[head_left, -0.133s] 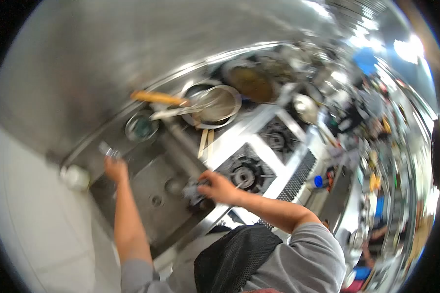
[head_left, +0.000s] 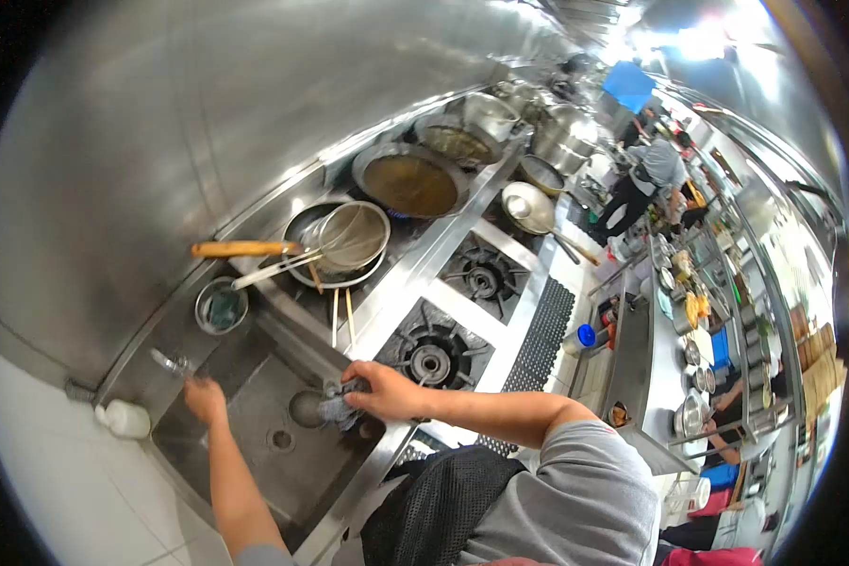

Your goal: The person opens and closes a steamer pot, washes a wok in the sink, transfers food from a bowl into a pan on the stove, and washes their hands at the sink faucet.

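Note:
My left hand (head_left: pixel 205 400) is at the far left of the sink (head_left: pixel 272 382), its fingers closed around the end of a metal tap (head_left: pixel 168 361). Over the sink's right side, my right hand (head_left: pixel 384 391) grips a crumpled grey cloth (head_left: pixel 338 406). Against the cloth is a small round dark bowl shape (head_left: pixel 305 408); whether it is joined to what I hold, I cannot tell. A drain (head_left: pixel 280 440) shows in the sink floor.
A metal pot (head_left: pixel 222 307) stands behind the sink. Beyond it, a strainer (head_left: pixel 352 236) lies over a pan, beside an oily wok (head_left: pixel 415 185). Gas burners (head_left: pixel 431 364) are to the right. A white jug (head_left: pixel 124 419) stands left. A co-worker (head_left: pixel 653 170) is further off.
The view has swung and sharpened, so the stove and pans appear further left. My left hand stays at the tap, and my right hand still grips the cloth.

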A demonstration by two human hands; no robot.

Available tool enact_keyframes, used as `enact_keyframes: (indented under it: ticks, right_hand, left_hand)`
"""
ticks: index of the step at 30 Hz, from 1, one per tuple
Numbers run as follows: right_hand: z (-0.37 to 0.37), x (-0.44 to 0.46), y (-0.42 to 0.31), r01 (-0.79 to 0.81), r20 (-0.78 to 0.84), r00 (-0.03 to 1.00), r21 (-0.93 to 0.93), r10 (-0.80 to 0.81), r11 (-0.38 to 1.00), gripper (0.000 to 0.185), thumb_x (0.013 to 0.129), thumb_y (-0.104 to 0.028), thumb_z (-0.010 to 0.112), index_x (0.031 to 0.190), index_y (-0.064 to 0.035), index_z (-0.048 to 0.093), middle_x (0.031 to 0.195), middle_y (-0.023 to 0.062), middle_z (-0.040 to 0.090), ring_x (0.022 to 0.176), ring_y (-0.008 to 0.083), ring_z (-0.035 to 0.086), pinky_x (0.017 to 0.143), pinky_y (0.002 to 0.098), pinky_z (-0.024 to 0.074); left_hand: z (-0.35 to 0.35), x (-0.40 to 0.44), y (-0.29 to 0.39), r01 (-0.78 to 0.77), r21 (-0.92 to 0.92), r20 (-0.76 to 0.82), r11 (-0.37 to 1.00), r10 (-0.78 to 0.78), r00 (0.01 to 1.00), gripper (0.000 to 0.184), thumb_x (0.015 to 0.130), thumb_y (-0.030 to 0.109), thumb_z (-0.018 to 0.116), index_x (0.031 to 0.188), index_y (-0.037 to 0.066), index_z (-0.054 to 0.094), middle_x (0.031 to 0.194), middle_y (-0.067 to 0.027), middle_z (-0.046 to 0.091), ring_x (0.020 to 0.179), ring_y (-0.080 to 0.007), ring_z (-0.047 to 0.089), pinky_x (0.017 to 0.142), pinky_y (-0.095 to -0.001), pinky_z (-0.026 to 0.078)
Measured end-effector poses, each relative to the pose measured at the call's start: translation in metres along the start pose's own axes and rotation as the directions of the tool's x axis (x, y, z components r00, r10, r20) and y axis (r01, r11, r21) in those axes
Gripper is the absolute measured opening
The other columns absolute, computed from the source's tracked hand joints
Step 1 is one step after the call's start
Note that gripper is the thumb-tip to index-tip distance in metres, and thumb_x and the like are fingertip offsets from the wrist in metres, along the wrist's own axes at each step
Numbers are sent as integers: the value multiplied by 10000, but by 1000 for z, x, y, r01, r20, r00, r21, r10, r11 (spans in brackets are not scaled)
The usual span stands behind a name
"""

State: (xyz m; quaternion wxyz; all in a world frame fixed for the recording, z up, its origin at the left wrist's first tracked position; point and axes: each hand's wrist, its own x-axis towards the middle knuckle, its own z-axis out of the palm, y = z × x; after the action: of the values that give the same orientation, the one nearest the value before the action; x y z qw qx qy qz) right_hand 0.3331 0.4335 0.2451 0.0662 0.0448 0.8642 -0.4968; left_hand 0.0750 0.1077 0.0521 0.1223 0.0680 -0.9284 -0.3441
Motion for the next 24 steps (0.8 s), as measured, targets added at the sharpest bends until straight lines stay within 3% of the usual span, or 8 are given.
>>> enact_keyframes:
  ticks: [7, 11, 13, 17, 19, 20, 21, 24]
  right_hand:
    - [-15, -27, 14, 10, 82, 996, 183, -26, 983, 378, 983, -236, 720, 1267, -34, 572, 1038, 91, 650, 950, 167, 595, 862, 325, 497]
    - [-13, -59, 24, 52, 56, 997, 62, -56, 997, 380, 978, -246, 726, 1264, -45, 575, 1032, 84, 650, 979, 167, 614, 873, 320, 501]
    - [-12, -73, 24, 21, 24, 999, 91, -23, 996, 378, 978, -248, 724, 1263, -47, 577, 1029, 86, 651, 980, 167, 616, 869, 320, 502]
    - [-8, -107, 7, -101, -67, 991, 152, 112, 983, 375, 980, -256, 714, 1261, -49, 579, 1000, 86, 656, 957, 163, 626, 846, 322, 507]
    - [7, -122, 22, -30, -169, 984, 150, 56, 988, 385, 981, -271, 713, 1262, -46, 579, 974, 85, 663, 921, 160, 630, 823, 325, 509]
    - [9, -134, 16, -83, -174, 978, 178, 114, 980, 391, 968, -262, 724, 1251, -35, 579, 1049, 122, 664, 995, 203, 637, 875, 352, 503]
    - [11, -148, 9, -139, -171, 969, 208, 176, 968, 398, 954, -252, 735, 1241, -25, 579, 1124, 160, 666, 1069, 246, 644, 926, 379, 496]
    - [26, -189, 10, -171, -210, 956, 180, 207, 969, 391, 969, -252, 721, 1254, -29, 575, 1081, 147, 670, 1023, 221, 645, 892, 369, 509]
  left_hand:
    - [-23, 32, -42, -40, -38, -227, 998, 31, 973, 644, 875, 4, 652, 1477, -77, 437, 1483, -308, 483, 1385, -418, 480, 1159, -474, 387]
    - [-28, 18, -36, -12, -40, -31, 999, 11, 999, 675, 899, -26, 612, 1530, -69, 374, 1594, -283, 366, 1456, -407, 403, 1212, -445, 352]
    - [-29, 3, -52, -269, 245, 250, 931, 208, 946, 616, 930, -14, 588, 1510, -79, 392, 1587, -263, 385, 1445, -408, 421, 1229, -441, 333]
    - [-54, -9, -60, -298, 190, 154, 935, 271, 950, 527, 961, 26, 570, 1463, -78, 449, 1506, -238, 475, 1364, -398, 512, 1174, -436, 406]
    - [-68, -22, -84, -97, -171, 135, 980, 121, 983, 446, 975, 76, 600, 1403, -31, 535, 1361, -200, 571, 1261, -351, 590, 1059, -449, 497]
    - [-67, -39, -98, 271, -621, 297, 735, -100, 950, 434, 974, 126, 633, 1383, -4, 564, 1300, -192, 594, 1221, -329, 607, 1004, -447, 521]
    - [-68, -61, -114, 577, -790, 540, 207, -208, 815, 425, 973, 176, 665, 1363, 23, 593, 1238, -184, 616, 1181, -308, 625, 950, -445, 544]
    - [-55, -115, -143, 598, -523, 522, 608, -326, 788, 454, 961, 208, 687, 1368, 27, 597, 1289, -189, 609, 1200, -313, 618, 983, -468, 523]
